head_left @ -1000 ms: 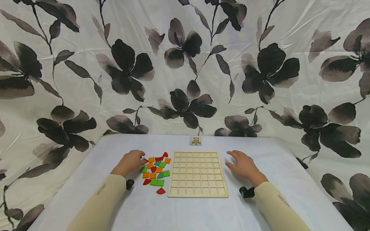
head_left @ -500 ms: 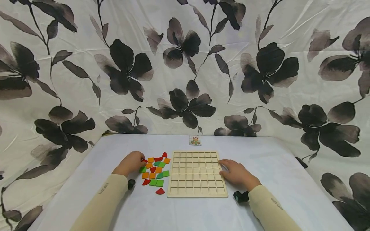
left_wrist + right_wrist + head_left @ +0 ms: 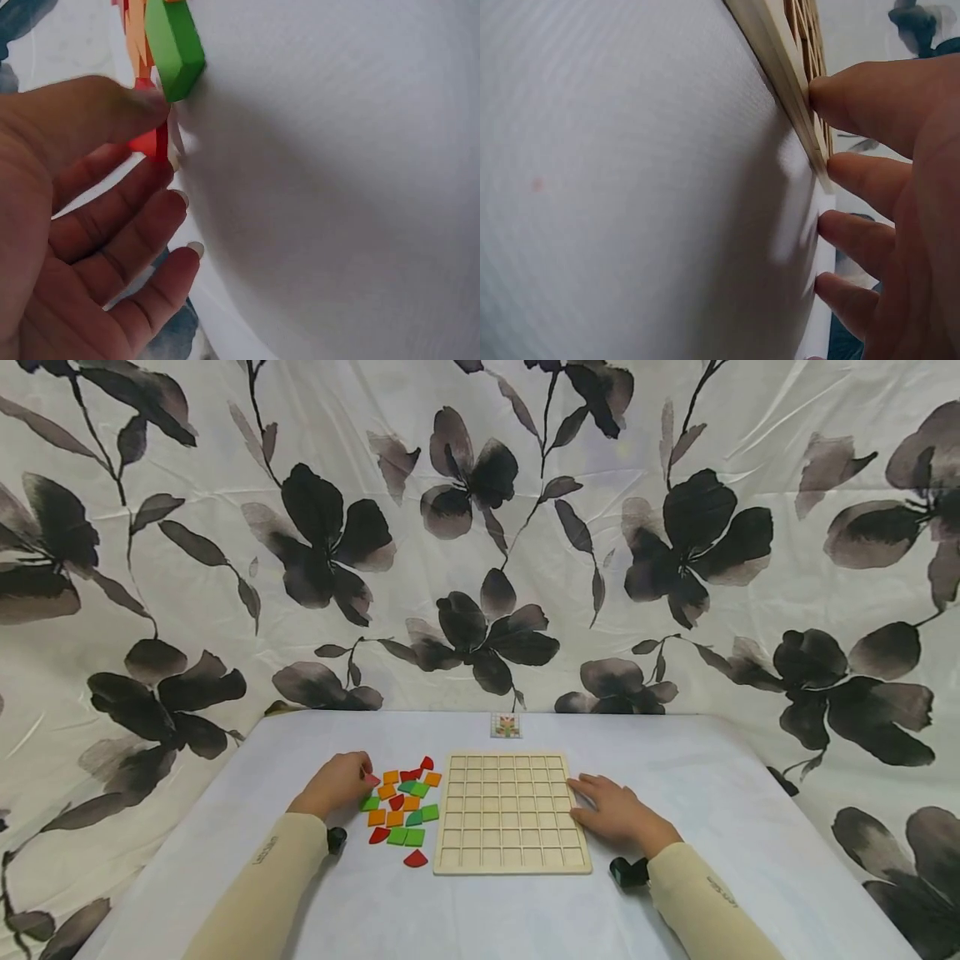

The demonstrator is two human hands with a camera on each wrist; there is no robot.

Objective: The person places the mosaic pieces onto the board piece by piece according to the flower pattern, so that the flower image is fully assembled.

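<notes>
In the head view my left hand (image 3: 336, 785) is at the left rim of a group of coloured tiles. Thumb and fingers pinch a red tile (image 3: 150, 144), its shape partly covered by the thumb. Close by it, a green square tile (image 3: 174, 49) lies on the cloth. My right hand (image 3: 617, 812) rests by the right edge of a square wooden grid board (image 3: 513, 870). Thumb and forefinger touch the board's rim (image 3: 780, 64), and the other fingers are spread and nearly straight. The grid's cells hold no tiles.
Several orange square tiles (image 3: 394, 818), green squares (image 3: 415, 837) and red fan-shaped tiles (image 3: 416, 858) lie left of the board. A small patterned card (image 3: 506, 726) lies behind it. The table has a white cloth (image 3: 510, 918), with a floral curtain (image 3: 480, 527) behind.
My right hand has moved left from beside the board to touch its right edge. The left hand has taken the red tile between thumb and fingers and raised it slightly.
</notes>
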